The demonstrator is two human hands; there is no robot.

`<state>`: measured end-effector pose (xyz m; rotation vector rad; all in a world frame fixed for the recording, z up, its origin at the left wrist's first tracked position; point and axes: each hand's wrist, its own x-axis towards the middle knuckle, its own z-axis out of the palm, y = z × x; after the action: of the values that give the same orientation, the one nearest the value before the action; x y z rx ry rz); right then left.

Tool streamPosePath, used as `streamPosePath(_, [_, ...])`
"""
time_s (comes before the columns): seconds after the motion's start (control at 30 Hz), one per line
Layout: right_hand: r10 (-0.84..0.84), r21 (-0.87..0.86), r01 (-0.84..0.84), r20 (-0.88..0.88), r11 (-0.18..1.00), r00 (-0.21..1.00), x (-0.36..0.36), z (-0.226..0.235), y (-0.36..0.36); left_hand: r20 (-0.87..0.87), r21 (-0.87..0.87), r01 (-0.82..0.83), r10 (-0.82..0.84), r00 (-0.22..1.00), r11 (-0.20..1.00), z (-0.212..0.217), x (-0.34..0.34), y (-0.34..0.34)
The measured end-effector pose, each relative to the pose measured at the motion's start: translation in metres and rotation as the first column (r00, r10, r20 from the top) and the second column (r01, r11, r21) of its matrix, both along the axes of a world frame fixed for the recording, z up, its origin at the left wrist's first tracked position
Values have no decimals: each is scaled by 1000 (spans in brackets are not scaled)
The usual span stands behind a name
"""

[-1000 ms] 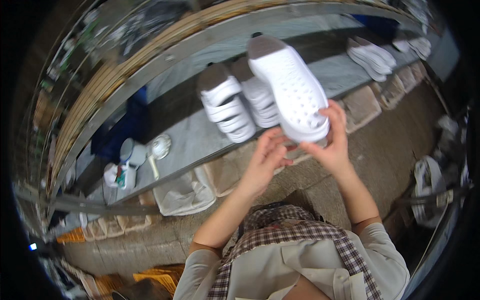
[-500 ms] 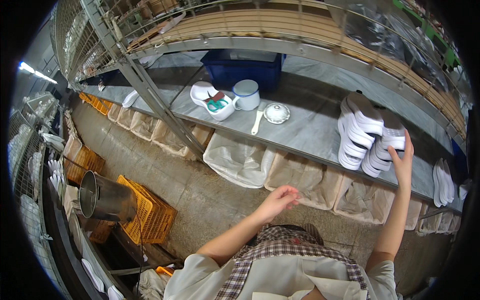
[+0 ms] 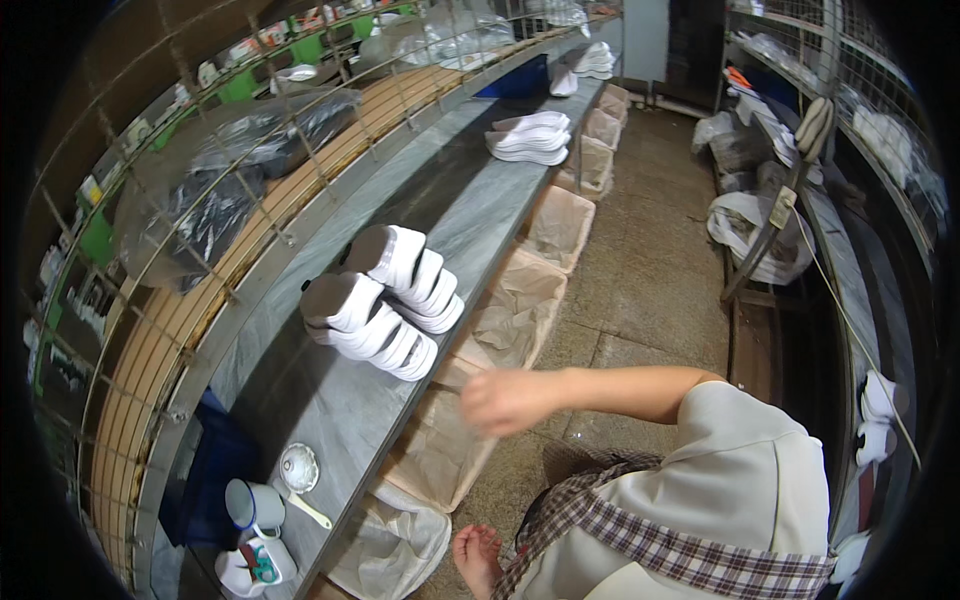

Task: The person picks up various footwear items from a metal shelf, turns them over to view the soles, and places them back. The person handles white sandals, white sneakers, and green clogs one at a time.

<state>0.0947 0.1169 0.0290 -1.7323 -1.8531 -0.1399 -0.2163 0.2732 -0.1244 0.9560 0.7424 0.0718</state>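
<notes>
My right hand (image 3: 510,402) is smeared by motion over the lined bins beside the bench; I cannot make out its fingers. Lower down, near my apron, my left hand (image 3: 477,555) has its fingers loosely curled, with nothing visible in them. Two stacks of white shoe soles (image 3: 385,300) lie side by side on the grey bench (image 3: 325,415), apart from both hands. Close to the bench's near end are a white enamel mug (image 3: 255,507) with a blue rim, a small white lid (image 3: 298,467), a cream-handled tool (image 3: 310,511) and teal-handled scissors (image 3: 262,562) in a white tray.
Cloth-lined bins (image 3: 515,305) stand in a row under the bench edge. Farther along sit more white soles (image 3: 530,138). A wire-mesh shelf (image 3: 165,340) with plastic bags rises over the bench. Another rack (image 3: 850,250) borders the aisle floor (image 3: 645,235) on the right.
The view has swung to the right along the bench. My right hand has come away from the stacked soles, which stay on the bench. My left hand now shows lower in the view.
</notes>
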Motion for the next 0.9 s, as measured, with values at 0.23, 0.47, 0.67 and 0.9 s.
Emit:
streamPosePath(0.23, [-169, -634, 36, -150, 772, 974, -52, -69, -53, 8, 46, 132, -133, 991, 990, -28, 29, 8])
streamPosePath(0.47, [-60, -724, -188, -303, 664, 951, -81, -116, -70, -65, 117, 54, -47, 997, 992, 20, 34, -22])
streamPosePath(0.67, [116, -737, -328, -324, 591, 939, -75, -136, -58, -106, 162, -52, 70, 992, 985, 19, 7, -69])
streamPosePath(0.9, [595, -730, -540, -228, 419, 770, -125, -130, 38, -165, 457, -66, 158, 974, 887, 19, -80, -82])
